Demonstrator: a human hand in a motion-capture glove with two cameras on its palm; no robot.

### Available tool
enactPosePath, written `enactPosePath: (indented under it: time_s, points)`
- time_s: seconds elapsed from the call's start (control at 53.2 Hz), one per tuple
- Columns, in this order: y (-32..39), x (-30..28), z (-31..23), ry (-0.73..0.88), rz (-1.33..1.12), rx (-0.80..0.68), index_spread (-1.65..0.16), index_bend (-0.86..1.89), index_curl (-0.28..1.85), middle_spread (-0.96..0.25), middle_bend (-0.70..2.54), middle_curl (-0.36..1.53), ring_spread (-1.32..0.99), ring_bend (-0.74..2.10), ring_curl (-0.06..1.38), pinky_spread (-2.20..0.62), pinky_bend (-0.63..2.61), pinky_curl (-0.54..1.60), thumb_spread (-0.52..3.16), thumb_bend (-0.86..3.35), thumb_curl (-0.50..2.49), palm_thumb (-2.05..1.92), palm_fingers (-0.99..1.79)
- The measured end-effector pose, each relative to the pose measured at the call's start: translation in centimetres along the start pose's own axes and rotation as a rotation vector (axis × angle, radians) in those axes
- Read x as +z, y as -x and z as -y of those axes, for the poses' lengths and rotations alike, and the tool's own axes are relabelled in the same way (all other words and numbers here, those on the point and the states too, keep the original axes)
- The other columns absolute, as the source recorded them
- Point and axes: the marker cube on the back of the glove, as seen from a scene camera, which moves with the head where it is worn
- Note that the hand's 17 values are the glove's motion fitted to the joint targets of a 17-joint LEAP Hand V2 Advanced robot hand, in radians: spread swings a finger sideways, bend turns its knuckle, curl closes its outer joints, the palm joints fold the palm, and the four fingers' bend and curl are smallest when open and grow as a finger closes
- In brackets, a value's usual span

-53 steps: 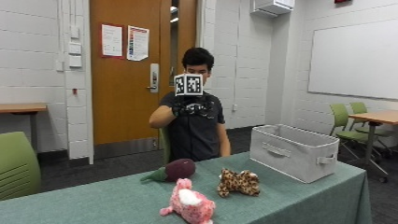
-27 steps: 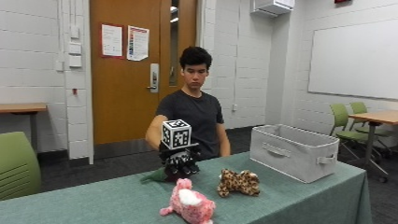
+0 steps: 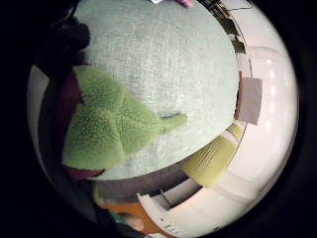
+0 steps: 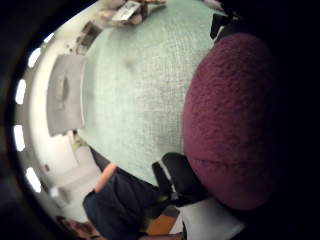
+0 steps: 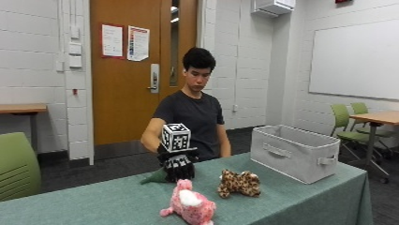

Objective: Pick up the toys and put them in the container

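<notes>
Green-clothed desk (image 5: 112,201) in a classroom: the gloved right hand (image 5: 179,165) sits down over the plush eggplant (image 4: 232,120), fingers wrapped round it. Pink plush (image 5: 190,206) and leopard plush (image 5: 239,183) lie nearer, grey fabric bin (image 5: 293,152) off right

I observe walls of white painted block (image 5: 31,56) and a closed wooden door (image 5: 134,70) bearing two posted sheets (image 5: 124,42), with a whiteboard (image 5: 355,61) mounted on the side wall and a white unit (image 5: 273,6) fixed high near the corner. The floor (image 5: 112,166) is dark, and I note a green chair (image 5: 15,164) at the near side, a wooden table (image 5: 22,108) against the block wall, and two further green chairs (image 5: 346,124) beside another wooden table (image 5: 377,117) below the whiteboard. The work table is covered in a green cloth (image 5: 93,204).
</notes>
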Motion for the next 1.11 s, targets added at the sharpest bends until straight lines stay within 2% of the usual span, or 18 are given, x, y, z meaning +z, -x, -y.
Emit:
enactPosePath:
  time_s: [0.075, 0.094, 0.188, 0.282, 0.394, 0.564, 0.733, 0.939, 1.108]
  points:
    - [0.3, -0.1, 0.0, -0.022, 0.005, 0.002, -0.37, 0.29, 0.48, -0.19, 0.19, 0.25, -0.38, 0.56, 0.29, -0.15, 0.66, 0.38, 1.06, 0.03, 0.19, 0.09, 0.37]
    - [0.3, -0.1, 0.0, -0.032, 0.008, 0.001, -0.37, 0.24, 0.47, -0.22, 0.28, 0.29, -0.4, 0.64, 0.32, -0.18, 0.67, 0.39, 1.1, 0.05, 0.21, 0.14, 0.55]
    - [0.8, -0.2, -0.1, -0.126, 0.013, 0.006, -0.37, 0.05, 0.4, -0.29, 0.45, 0.34, -0.46, 0.87, 0.39, -0.29, 0.72, 0.37, 1.17, 0.12, 0.27, 0.28, 0.9]
    - [0.7, -0.4, 0.2, -0.169, 0.015, -0.007, -0.36, 0.09, 0.37, -0.34, 0.53, 0.39, -0.47, 0.97, 0.44, -0.35, 0.84, 0.42, 1.1, 0.17, 0.36, 0.42, 1.06]
    - [0.3, -1.0, 1.3, -0.125, 0.006, -0.008, -0.36, 0.27, 0.44, -0.36, 0.69, 0.47, -0.45, 1.04, 0.5, -0.38, 0.84, 0.45, 0.97, 0.18, 0.44, 0.5, 1.27]
    - [0.7, -3.8, 1.9, -0.121, 0.055, 0.006, -0.34, 0.53, 0.56, -0.35, 0.89, 0.56, -0.42, 1.11, 0.54, -0.41, 0.77, 0.44, 0.8, 0.15, 0.53, 0.5, 1.3]
    - [3.2, -12.2, 2.6, -0.182, 0.086, -0.004, -0.31, 0.64, 0.64, -0.32, 0.99, 0.6, -0.39, 1.17, 0.56, -0.42, 0.79, 0.44, 0.67, 0.11, 0.61, 0.48, 1.27]
    - [9.8, -23.6, 3.7, -0.343, 0.005, -0.096, -0.28, 0.68, 0.69, -0.3, 1.03, 0.61, -0.38, 1.19, 0.56, -0.42, 0.82, 0.44, 0.58, 0.08, 0.7, 0.47, 1.22]
    - [18.3, -29.6, 3.4, -0.425, 0.022, -0.199, -0.28, 0.67, 0.72, -0.29, 1.03, 0.61, -0.37, 1.2, 0.55, -0.42, 0.83, 0.44, 0.54, 0.06, 0.76, 0.47, 1.2]
